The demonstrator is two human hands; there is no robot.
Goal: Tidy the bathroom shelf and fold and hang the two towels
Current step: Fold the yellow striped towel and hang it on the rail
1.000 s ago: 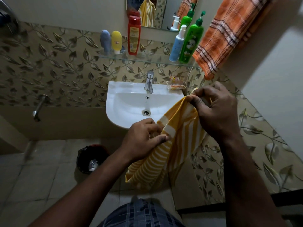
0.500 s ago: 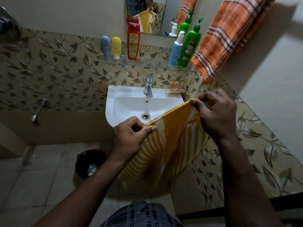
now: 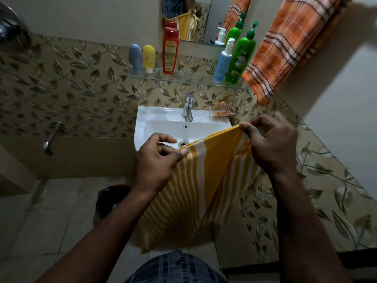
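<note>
Pinching yellow striped towel (image 3: 206,180), centre frame, with left hand (image 3: 153,166) and right hand (image 3: 275,146), yet to hang; apparently done with orange towel (image 3: 285,50), upper right, and shelf (image 3: 193,79).

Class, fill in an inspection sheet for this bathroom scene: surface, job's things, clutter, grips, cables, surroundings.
Surface: glass shelf, five toiletry bottles standing on it.
Job's things: yellow striped towel held spread in front of the basin; orange checked towel hanging at upper right.
Clutter: soap dish on the basin's back corner; dark bin on the floor.
Grips: left hand and right hand each pinch the yellow striped towel's top edge.
Cables: nothing seen.
Surroundings: tap, mirror, leaf-patterned wall tiles.
</note>
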